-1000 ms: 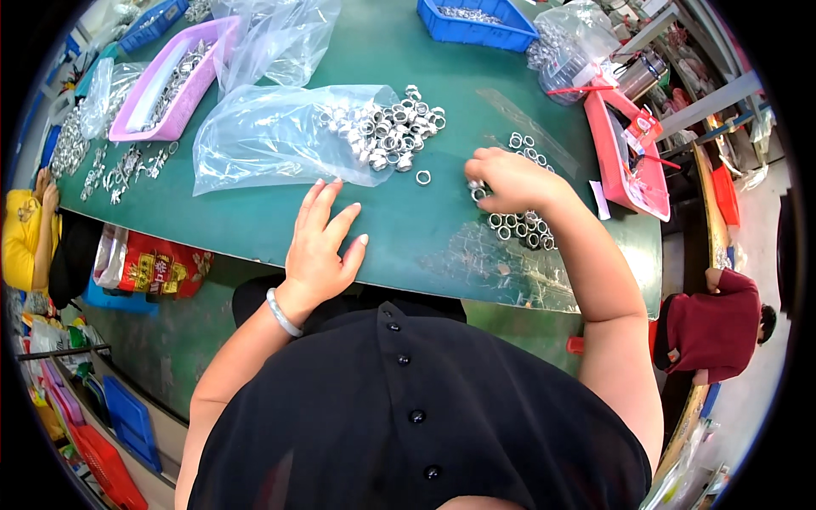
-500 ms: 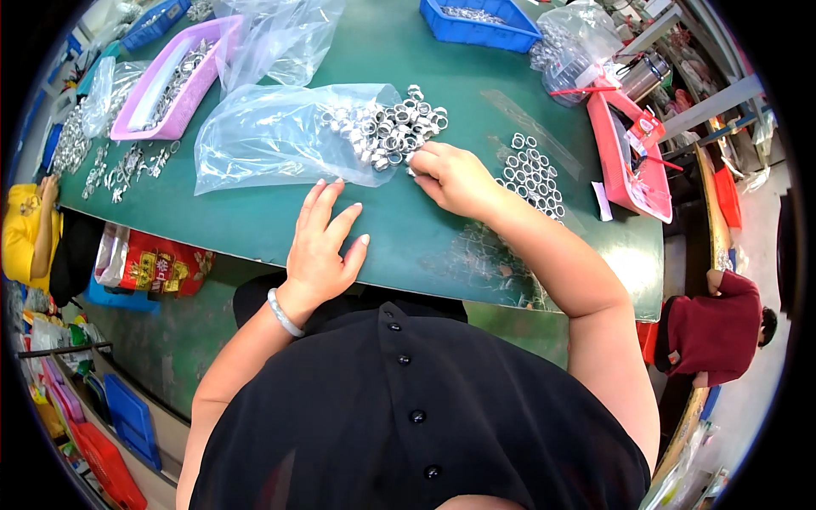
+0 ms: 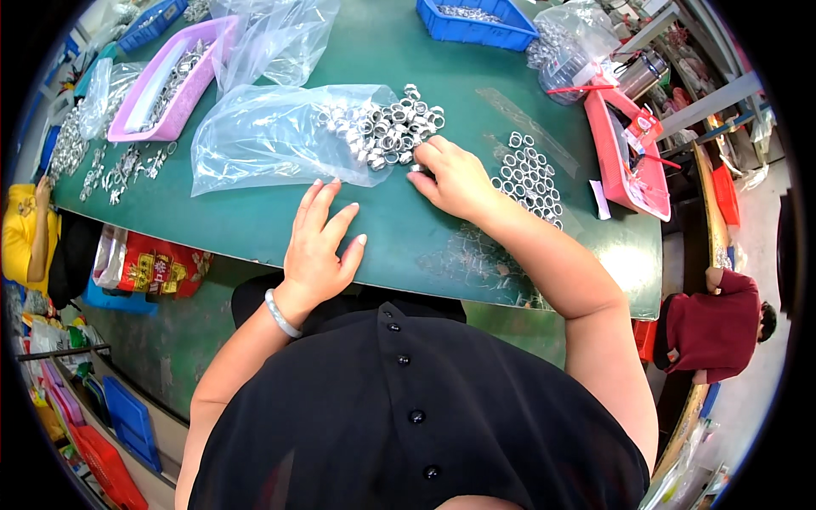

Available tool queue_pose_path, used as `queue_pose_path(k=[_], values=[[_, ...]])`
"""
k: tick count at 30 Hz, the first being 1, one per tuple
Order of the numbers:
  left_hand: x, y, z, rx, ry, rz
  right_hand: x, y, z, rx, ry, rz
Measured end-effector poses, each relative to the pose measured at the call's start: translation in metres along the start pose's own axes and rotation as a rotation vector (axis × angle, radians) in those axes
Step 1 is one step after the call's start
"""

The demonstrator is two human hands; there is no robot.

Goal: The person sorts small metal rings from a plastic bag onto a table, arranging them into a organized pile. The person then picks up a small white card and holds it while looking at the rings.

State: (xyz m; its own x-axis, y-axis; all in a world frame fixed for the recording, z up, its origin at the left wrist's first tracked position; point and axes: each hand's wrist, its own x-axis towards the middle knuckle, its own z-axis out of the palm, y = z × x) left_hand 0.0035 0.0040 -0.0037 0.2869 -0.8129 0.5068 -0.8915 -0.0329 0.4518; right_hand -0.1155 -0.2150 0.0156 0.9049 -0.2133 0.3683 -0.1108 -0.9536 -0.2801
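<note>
A heap of silver metal rings (image 3: 395,127) lies at the mouth of a clear plastic bag (image 3: 246,140), some of them still under the film. At the heap's lower right edge my right hand (image 3: 455,180) has its thumb and index finger closed about a small silver ring (image 3: 417,168), partly hidden by the fingers. My left hand (image 3: 320,246) is open, fingers spread over the table edge, fingertips by the bag's near side and holding nothing. Right of my right wrist, more rings (image 3: 529,183) lie flat, side by side in a single layer.
The green table (image 3: 374,225) also holds a purple basket (image 3: 183,119) of metal parts, loose parts (image 3: 127,170), a blue bin (image 3: 476,30), a pink basket (image 3: 625,161) and a steel flask (image 3: 642,72). People in yellow (image 3: 25,234) and maroon (image 3: 718,327) sit at either side.
My right thumb and index finger have parted slightly around a ring at the heap's edge, and the hand has barely moved. My left hand stays in place.
</note>
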Motion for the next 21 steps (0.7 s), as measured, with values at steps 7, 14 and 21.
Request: queue_pose_path(k=[7, 14, 21], values=[[-0.001, 0.0, -0.001, 0.0, -0.005, -0.01, -0.016, 0.02, -0.03, -0.118, -0.242, -0.07], [0.0, 0.001, 0.0, -0.003, -0.017, -0.01, 0.001, 0.064, -0.079, -0.037, -0.595, 0.071], [0.002, 0.001, 0.0, 0.019, -0.032, -0.008, 0.05, 0.083, -0.022, 0.121, -0.104, 0.134]])
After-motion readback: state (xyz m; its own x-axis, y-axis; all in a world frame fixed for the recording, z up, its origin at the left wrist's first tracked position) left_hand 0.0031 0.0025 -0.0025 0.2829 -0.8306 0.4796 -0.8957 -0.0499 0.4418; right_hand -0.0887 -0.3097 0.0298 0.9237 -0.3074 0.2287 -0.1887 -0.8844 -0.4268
